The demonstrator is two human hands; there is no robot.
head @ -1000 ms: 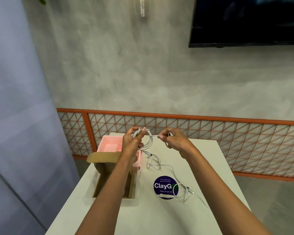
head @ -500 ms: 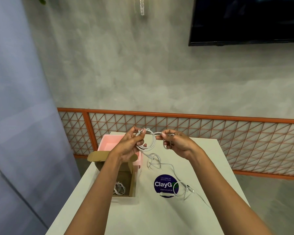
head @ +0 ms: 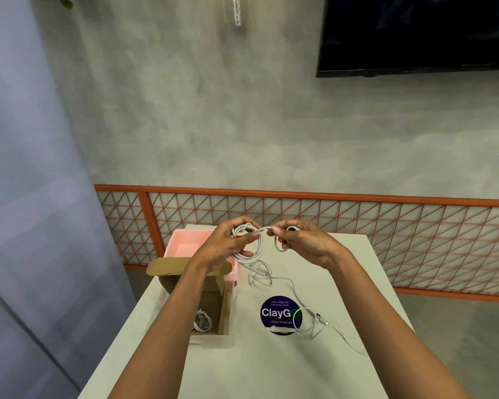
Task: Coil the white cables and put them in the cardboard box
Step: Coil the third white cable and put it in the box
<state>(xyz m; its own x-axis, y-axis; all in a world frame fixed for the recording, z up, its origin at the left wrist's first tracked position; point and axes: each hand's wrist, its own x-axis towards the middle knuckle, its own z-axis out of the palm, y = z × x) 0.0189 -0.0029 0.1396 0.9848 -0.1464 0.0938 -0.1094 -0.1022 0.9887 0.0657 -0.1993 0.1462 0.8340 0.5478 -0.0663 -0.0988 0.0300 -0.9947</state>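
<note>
white cable (head: 255, 250): smooth, plastic-looking. cardboard box (head: 213, 300): matt brown. table (head: 271, 370): matt, smooth. wall (head: 242, 125): rough concrete look. tv (head: 415, 33): glossy black. grille (head: 357, 226): orange painted metal.

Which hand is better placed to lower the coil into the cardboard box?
Probably the left hand: it holds the coil, nearest the cardboard box; the right hand pinches only a small loop.
</note>
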